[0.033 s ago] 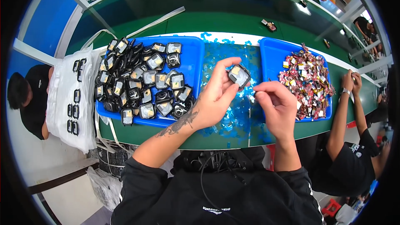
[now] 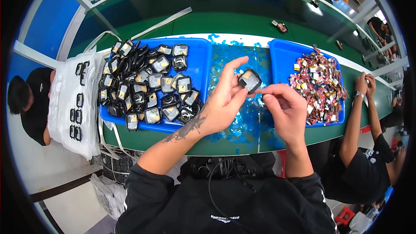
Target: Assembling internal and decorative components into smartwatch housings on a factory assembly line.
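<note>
A person's left hand (image 2: 225,99) holds a small black square part (image 2: 250,80) between thumb and fingers, above blue film scraps (image 2: 242,121) on a green table (image 2: 216,21); the right hand (image 2: 284,110) pinches at the part's lower edge; a blue tray (image 2: 201,60) of similar black parts lies left; another tray (image 2: 281,52) of red and yellow pieces lies right
</note>
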